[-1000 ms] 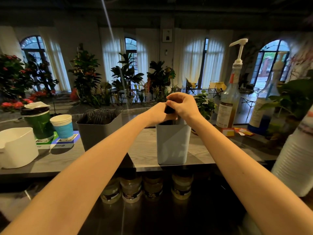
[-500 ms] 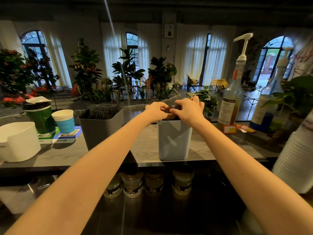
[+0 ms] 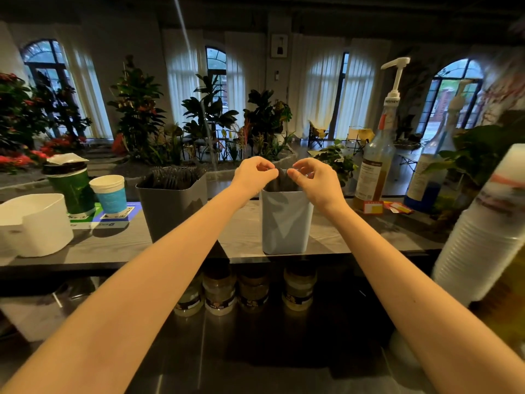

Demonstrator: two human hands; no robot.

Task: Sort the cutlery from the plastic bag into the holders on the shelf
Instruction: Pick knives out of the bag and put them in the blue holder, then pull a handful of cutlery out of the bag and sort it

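A light blue holder [image 3: 285, 223] stands on the wooden shelf [image 3: 113, 245], with black cutlery [image 3: 283, 180] standing upright in it. My left hand [image 3: 253, 174] and my right hand [image 3: 311, 179] hover over its rim, one on each side of the cutlery. Curled fingertips of both hands pinch the tops of the pieces. Left of it, a dark grey holder [image 3: 173, 209] is filled with several black cutlery pieces [image 3: 174, 175]. No plastic bag is in view.
On the shelf's left end are a white container [image 3: 35, 224], a green cup [image 3: 73, 190] and a blue cup [image 3: 110, 194]. Two pump bottles [image 3: 376, 169] [image 3: 427, 174] stand on the right. A stack of white cups [image 3: 483, 240] is close by. Several jars [image 3: 218, 292] sit under the shelf.
The bundle of black cutlery that both hands gripped above the blue holder has gone down into it. My hands have moved apart to its two sides.
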